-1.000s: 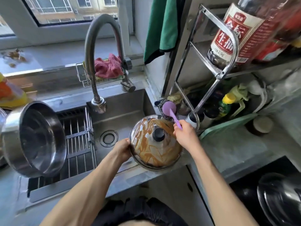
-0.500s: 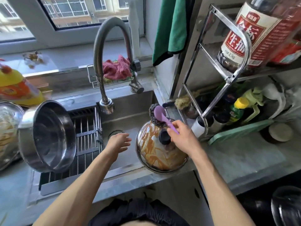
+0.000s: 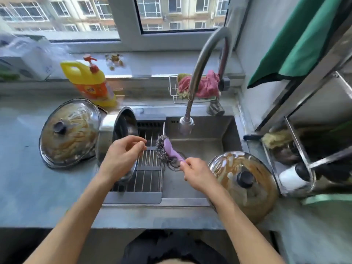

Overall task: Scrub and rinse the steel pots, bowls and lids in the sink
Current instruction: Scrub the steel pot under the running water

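We pinch the purple handle of the steel-wool scrubber (image 3: 167, 149) in our right hand (image 3: 196, 173), keeping its wire head raised over the sink (image 3: 205, 147). A sauce-smeared lid (image 3: 245, 183) leans just right of those fingers, awaiting scrubbing. Our left hand (image 3: 122, 155), fingers loosely curled on nothing, hovers before the tipped steel pot (image 3: 118, 134), probably to steady it. Farther left lies another dirty lid (image 3: 70, 132).

Grey countertop (image 3: 28, 187) carries a soiled lid (image 3: 68, 133) and detergent bottle (image 3: 89, 82).

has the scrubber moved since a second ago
Yes. The scrubber, held by the right hand, went left off the dirty lid to above the rack, left of the faucet.
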Motion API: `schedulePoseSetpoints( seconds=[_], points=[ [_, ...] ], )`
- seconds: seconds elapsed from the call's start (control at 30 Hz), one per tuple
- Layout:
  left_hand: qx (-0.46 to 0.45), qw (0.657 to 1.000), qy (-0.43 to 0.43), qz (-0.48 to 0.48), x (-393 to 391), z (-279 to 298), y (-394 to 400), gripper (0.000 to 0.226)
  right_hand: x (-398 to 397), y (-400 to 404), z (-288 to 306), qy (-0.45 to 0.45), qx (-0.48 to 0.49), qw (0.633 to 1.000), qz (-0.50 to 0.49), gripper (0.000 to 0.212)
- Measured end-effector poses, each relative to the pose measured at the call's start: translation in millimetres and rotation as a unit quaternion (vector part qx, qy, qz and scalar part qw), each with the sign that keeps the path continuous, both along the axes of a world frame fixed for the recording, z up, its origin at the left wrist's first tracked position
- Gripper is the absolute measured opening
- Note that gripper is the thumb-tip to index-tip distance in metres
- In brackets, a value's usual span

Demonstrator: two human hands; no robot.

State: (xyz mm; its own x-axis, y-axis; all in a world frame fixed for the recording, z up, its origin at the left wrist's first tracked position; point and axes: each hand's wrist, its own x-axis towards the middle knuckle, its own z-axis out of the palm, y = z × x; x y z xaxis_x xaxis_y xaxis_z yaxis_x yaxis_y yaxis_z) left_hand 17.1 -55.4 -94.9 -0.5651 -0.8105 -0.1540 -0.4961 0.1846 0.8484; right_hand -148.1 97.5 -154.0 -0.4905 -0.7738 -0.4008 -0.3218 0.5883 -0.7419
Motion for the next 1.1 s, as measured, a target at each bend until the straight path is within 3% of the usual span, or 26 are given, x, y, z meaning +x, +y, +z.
schedulePoseSetpoints(
  seconds=[0.1,0.27,0.43,0.6,0.7,0.83,1.1],
  points=[
    [-0.030,0.999,0.039,0.009,15.0,29.7,-32.7,0.013,13.5,-35.0,6.1,-0.017,-0.038,0.999,-0.011,0.034],
    [-0.065,0.995,0.066,0.019,23.1,56.8,-108.8,0.013,20.6,-104.1,32.1,-0.178,-0.123,0.973,-0.073,0.034],
    [-0.093,0.995,0.042,0.007,15.8,62.0,-180.6,0.012,13.4,-170.0,60.1,-0.268,-0.152,0.949,-0.069,0.025],
    [-0.168,0.985,-0.030,0.027,1.2,60.8,-251.7,0.020,2.3,-258.3,71.9,-0.246,-0.140,0.954,-0.096,0.026],
    [-0.207,0.974,-0.087,0.020,-6.4,54.5,-293.0,0.042,3.3,-312.1,79.4,-0.213,-0.096,0.970,-0.071,0.026],
    [-0.233,0.964,-0.129,0.000,-15.6,39.9,-321.3,0.077,9.2,-353.0,80.3,-0.259,-0.080,0.962,-0.042,0.025],
    [-0.236,0.964,-0.123,0.003,-21.4,27.4,-345.3,0.076,21.8,-388.2,71.6,-0.276,-0.080,0.957,-0.041,0.020]
  ],
)
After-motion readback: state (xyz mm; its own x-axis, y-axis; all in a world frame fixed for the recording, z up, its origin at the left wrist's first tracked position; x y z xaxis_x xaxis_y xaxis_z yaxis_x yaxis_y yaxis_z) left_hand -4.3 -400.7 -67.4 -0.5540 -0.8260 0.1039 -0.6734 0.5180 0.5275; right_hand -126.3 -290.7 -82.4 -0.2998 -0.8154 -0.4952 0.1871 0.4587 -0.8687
